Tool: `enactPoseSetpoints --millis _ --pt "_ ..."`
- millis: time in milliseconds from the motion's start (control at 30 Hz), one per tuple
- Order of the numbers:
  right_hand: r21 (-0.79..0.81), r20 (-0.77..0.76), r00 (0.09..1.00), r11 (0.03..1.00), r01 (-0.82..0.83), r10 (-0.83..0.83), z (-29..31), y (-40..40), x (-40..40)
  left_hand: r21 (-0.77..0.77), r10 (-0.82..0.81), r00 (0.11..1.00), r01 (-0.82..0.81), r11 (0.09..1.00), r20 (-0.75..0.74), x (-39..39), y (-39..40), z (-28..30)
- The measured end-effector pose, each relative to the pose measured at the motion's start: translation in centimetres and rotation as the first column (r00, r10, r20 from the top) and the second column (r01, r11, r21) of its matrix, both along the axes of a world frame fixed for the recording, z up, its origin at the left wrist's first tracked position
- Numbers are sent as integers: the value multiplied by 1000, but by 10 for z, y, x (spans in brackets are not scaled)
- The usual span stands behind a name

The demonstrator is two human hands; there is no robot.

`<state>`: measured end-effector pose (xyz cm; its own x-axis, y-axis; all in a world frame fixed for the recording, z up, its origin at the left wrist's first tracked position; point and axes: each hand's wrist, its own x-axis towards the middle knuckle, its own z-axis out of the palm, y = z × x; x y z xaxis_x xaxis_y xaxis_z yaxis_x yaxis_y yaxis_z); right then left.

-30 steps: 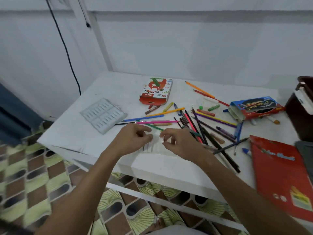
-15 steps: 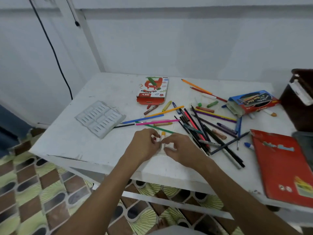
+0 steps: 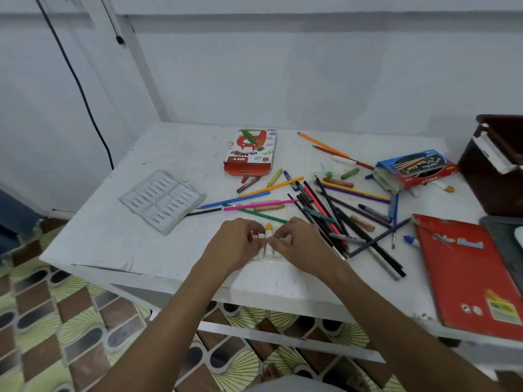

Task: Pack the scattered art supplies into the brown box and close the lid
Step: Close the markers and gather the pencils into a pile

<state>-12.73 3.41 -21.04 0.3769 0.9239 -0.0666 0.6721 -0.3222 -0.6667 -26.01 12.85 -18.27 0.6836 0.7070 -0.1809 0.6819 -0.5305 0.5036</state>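
Both my hands meet at the white table's near edge: left hand and right hand pinch white-wrapped oil pastels standing in a clear plastic tray. Well apart, the dark brown box sits at the far right.

Your hands have drawn closer together since a second ago: your left hand and right hand now meet fingertip to fingertip at the near edge of the table, where earlier a gap showed between them. An orange-tipped crayon now stands out plainly between your fingers, with a red-tipped crayon just left of it; a second ago neither was visible, and half a second ago only the orange tip peeked out. Both sit in a clear tray, which your hands covered more fully before.
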Motion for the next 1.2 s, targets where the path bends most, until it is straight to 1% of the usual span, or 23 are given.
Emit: enactPoseSetpoints --millis 100,200,333,467,500,567,633,700,767,867,967,1100,1200 --pt "19 4 996 996 85 -85 -1 6 -3 2 -10 1000 10 1000 12 -2 1 -2" --pt "7 18 995 995 95 -95 -3 9 -4 0 -14 1000 14 1000 19 -2 1 -2" --pt "-53 -58 996 996 69 -72 -1 8 0 -36 -62 998 63 997 30 -6 5 -1" --pt "13 -144 989 999 46 -43 3 5 1 -21 -93 995 94 995 27 -8 8 -2" --pt "23 -129 991 999 23 -20 3 4 1 -21 -92 995 93 995 30 -8 8 -3" --pt "30 -52 998 999 -24 25 3 2 1 -13 -94 995 95 995 37 -7 8 -3" --pt "13 -1 996 996 -88 88 2 2 2 -5 -95 995 96 995 38 -6 7 -5" --pt "-31 14 989 988 -149 150 1 2 4 -2 -88 995 88 996 37 -6 8 -6" --pt "-58 27 984 983 -173 175 -1 2 5 4 -82 996 82 997 32 -7 8 -7" --pt "-70 49 981 980 -184 188 -2 3 4 22 -88 996 87 996 26 -7 7 -9" --pt "-51 19 981 980 -190 191 0 4 3 35 -88 996 88 996 9 -6 6 -9" --pt "-18 -16 991 991 -134 134 -1 1 3 20 -85 996 85 996 -21 -5 8 -10" --pt "3 -23 992 992 -126 126 -2 1 4 -2 -94 994 94 996 -54 -3 10 -5"
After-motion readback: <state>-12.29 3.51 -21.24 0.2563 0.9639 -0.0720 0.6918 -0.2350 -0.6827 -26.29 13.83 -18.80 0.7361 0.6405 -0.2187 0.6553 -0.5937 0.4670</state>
